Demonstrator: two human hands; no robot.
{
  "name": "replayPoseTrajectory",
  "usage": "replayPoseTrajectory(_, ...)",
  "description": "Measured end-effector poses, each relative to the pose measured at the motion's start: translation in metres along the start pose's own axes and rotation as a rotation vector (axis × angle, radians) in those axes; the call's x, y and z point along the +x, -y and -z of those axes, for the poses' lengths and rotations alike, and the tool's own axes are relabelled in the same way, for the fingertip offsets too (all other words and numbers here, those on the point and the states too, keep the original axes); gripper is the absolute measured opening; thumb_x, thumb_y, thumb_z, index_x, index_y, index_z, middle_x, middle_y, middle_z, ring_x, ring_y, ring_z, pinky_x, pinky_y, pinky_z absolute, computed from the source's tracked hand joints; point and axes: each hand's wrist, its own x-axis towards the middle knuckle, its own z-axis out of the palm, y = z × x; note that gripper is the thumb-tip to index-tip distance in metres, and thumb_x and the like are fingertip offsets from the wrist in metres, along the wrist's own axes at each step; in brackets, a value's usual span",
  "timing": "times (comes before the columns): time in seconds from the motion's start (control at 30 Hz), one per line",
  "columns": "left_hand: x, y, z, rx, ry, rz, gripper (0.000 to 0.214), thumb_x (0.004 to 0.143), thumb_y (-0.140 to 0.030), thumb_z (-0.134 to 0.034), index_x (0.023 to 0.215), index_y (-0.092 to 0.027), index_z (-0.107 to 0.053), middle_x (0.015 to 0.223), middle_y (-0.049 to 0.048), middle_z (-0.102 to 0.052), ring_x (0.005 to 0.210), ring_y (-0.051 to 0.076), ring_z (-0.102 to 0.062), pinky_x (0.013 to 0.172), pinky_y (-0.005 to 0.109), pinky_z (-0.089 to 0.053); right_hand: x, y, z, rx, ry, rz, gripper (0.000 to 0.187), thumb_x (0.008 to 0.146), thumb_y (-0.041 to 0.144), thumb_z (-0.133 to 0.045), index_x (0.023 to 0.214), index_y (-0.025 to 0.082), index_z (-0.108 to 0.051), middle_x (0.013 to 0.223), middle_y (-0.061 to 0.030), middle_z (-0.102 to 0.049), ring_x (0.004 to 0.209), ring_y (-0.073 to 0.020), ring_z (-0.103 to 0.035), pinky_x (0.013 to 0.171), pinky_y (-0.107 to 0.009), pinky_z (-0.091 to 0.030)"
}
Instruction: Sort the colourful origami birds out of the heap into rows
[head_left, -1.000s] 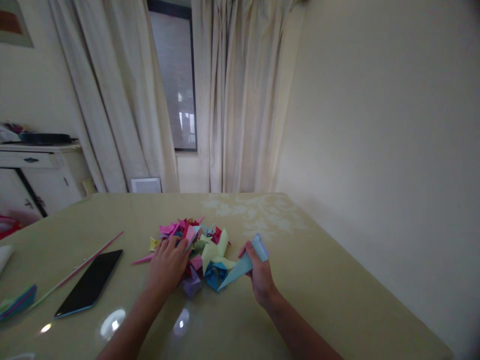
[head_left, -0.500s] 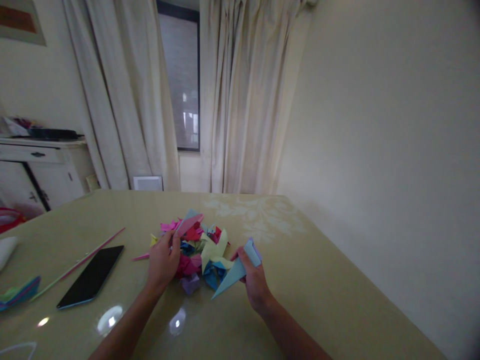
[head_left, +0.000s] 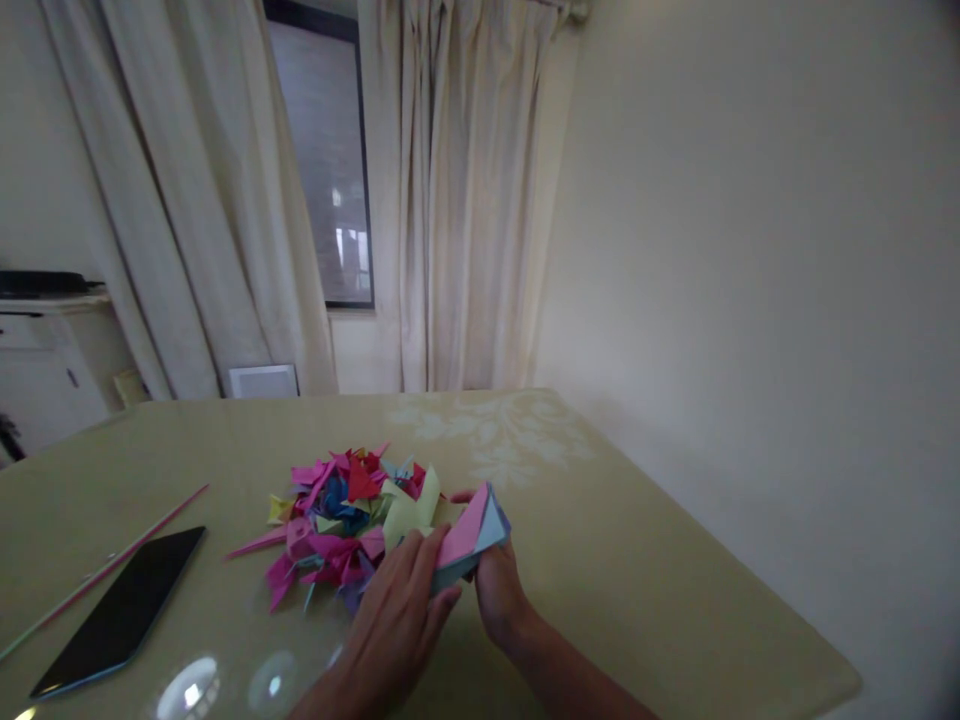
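Folded paper pieces (head_left: pixel 471 535), pink and light blue with a purple edge, are stacked together between my two hands. My right hand (head_left: pixel 501 588) is closed around the stack from the right and beneath. From the left, my left hand (head_left: pixel 401 605) pinches the stack's near end, its thumb below and fingers above. Just beyond my left hand lies a heap of colourful origami (head_left: pixel 330 540), mostly pink, with red, blue, yellow and purple pieces. A pale green origami piece (head_left: pixel 409 512) is at its right side, partly covered by my hands.
A black phone or tablet (head_left: pixel 124 605) lies at the left of the glossy table (head_left: pixel 637 580). Alongside it is a long thin pink-and-green stick (head_left: pixel 112 565). Curtains (head_left: pixel 472 220) and a wall (head_left: pixel 750 280) stand behind the table.
My left hand has come off the heap with the pink and light blue pieces, moving right and nearer to join the stack in my right hand. The view has turned slightly right.
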Motion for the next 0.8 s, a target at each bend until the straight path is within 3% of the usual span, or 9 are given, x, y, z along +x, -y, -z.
replayPoseTrajectory(0.17, -0.008, -0.007, -0.014, 0.007, -0.056, -0.017, 0.043, 0.11, -0.047, -0.033, 0.13, -0.02, -0.061, 0.124, 0.0157, -0.074, 0.113, 0.027, -0.073, 0.091, 0.034, -0.061, -0.001, -0.002, -0.005, 0.04, -0.002, 0.21, 0.052, 0.082, 0.076, -0.07, 0.093, 0.026, -0.07, 0.076, 0.0019, -0.056, 0.068, -0.0163, -0.052, 0.068, -0.029, -0.049)
replayPoseTrajectory(0.27, 0.001, -0.006, -0.008, -0.126, 0.077, 0.052, 0.043, 0.111, -0.046, -0.029, 0.114, -0.022, -0.064, 0.109, 0.0127, -0.076, 0.097, 0.024, -0.076, 0.081, 0.032, -0.062, -0.001, 0.004, -0.007, 0.022, 0.021, 0.214, 0.058, 0.082, 0.082, -0.065, 0.093, 0.025, -0.071, 0.073, 0.0013, -0.055, 0.064, -0.0162, -0.05, 0.06, -0.028, -0.047)
replayPoseTrajectory(0.37, 0.009, -0.005, -0.002, -0.261, 0.215, 0.123, 0.045, 0.111, -0.046, -0.027, 0.102, -0.023, -0.065, 0.092, 0.0083, -0.075, 0.082, 0.023, -0.076, 0.071, 0.032, -0.062, -0.002, 0.012, -0.008, 0.048, 0.031, 0.182, 0.07, 0.084, 0.091, -0.052, 0.091, 0.023, -0.068, 0.068, 0.0021, -0.052, 0.055, -0.0142, -0.045, 0.046, -0.024, -0.036)
replayPoseTrajectory(0.47, 0.008, -0.004, -0.004, -0.363, 0.265, 0.187, 0.041, 0.111, -0.041, -0.029, 0.115, -0.022, -0.065, 0.1, 0.0101, -0.078, 0.092, 0.024, -0.077, 0.081, 0.034, -0.062, -0.004, 0.017, -0.008, 0.017, 0.039, 0.225, 0.066, 0.087, 0.088, -0.052, 0.09, 0.023, -0.064, 0.066, 0.0038, -0.049, 0.051, -0.0119, -0.042, 0.042, -0.021, -0.031)
replayPoseTrajectory(0.6, 0.004, -0.007, -0.005, -0.427, 0.309, 0.319, 0.039, 0.108, -0.032, -0.039, 0.143, -0.022, -0.052, 0.127, 0.0131, -0.076, 0.112, 0.025, -0.076, 0.094, 0.036, -0.06, -0.007, 0.017, -0.009, -0.047, 0.072, 0.273, 0.058, 0.094, 0.081, -0.052, 0.087, 0.024, -0.061, 0.07, 0.0034, -0.05, 0.054, -0.0119, -0.045, 0.045, -0.022, -0.036)
replayPoseTrajectory(0.73, 0.01, -0.008, 0.003, -0.35, 0.413, 0.403, 0.035, 0.107, -0.032, -0.036, 0.135, -0.022, -0.054, 0.111, 0.012, -0.08, 0.098, 0.028, -0.079, 0.081, 0.035, -0.059, -0.01, 0.018, -0.004, -0.13, 0.122, 0.352, 0.06, 0.097, 0.081, -0.043, 0.107, 0.025, -0.06, 0.08, 0.001, -0.054, 0.059, -0.0139, -0.047, 0.049, -0.025, -0.038)
replayPoseTrajectory(0.8, 0.016, -0.006, 0.007, -0.274, 0.466, 0.439, 0.034, 0.107, -0.032, -0.032, 0.13, -0.021, -0.054, 0.104, 0.0122, -0.08, 0.091, 0.029, -0.08, 0.076, 0.036, -0.058, -0.009, 0.021, 0.0, -0.189, 0.081, 0.446, 0.051, 0.099, 0.075, -0.049, 0.114, 0.027, -0.055, 0.085, 0.0008, -0.054, 0.064, -0.0147, -0.049, 0.054, -0.025, -0.04)
